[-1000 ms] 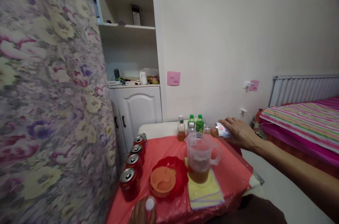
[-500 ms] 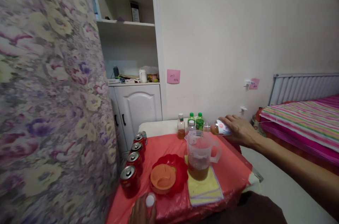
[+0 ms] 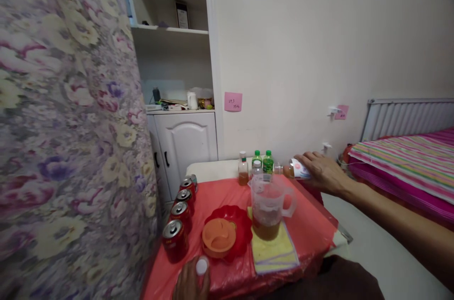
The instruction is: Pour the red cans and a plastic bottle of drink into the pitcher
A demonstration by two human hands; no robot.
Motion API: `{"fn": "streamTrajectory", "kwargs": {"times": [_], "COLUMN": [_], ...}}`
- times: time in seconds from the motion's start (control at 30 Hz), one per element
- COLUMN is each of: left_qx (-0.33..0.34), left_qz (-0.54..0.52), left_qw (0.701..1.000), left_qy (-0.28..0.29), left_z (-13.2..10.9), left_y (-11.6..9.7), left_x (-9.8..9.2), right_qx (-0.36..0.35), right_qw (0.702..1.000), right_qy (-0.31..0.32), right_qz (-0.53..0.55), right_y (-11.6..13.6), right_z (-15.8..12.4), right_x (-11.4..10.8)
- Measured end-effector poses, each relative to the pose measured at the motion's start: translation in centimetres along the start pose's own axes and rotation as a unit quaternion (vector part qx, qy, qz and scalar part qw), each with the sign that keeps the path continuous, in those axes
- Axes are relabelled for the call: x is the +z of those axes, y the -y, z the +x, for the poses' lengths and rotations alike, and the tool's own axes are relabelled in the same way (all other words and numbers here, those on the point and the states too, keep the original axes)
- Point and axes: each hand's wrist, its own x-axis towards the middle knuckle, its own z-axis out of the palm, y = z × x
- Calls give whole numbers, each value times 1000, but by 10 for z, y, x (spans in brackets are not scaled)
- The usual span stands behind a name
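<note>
My right hand is wrapped round a clear bottle with a white label, holding it nearly level. Amber liquid lies inside it, and its uncapped mouth points left, above and behind the pitcher's rim. No stream of liquid can be made out. The clear plastic pitcher, part filled with brownish liquid, stands on a folded yellow cloth. Low in the view, my left hand is closed on a white bottle cap between thumb and fingers, close to the front of the red-covered table.
Several red cans line the left edge. An orange divided bowl sits on a red scalloped plate. Behind the pitcher stand a part-filled bottle and green-capped bottles. A floral curtain hangs left; a bed is at right.
Hardly anything differs. The view has shifted slightly; both hands keep their places, with the bottle still held nearly level.
</note>
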Motion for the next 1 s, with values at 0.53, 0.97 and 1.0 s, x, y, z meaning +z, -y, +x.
{"fn": "streamTrajectory", "kwargs": {"times": [0.53,0.97,1.0], "left_qx": [-3,49,34], "left_qz": [-6,16,11], "left_qw": [1000,999,999], "left_qy": [-6,-8,-12], "left_z": [-3,-1,0], "left_y": [4,3,1], "left_x": [6,-1,-3], "right_qx": [-11,-5,-5], "right_qw": [1000,1000,1000], "right_qy": [4,-7,-7], "right_qz": [-15,-10,-9], "right_y": [-4,-3,-4], "right_z": [3,3,3], "right_x": [1,-2,-2]}}
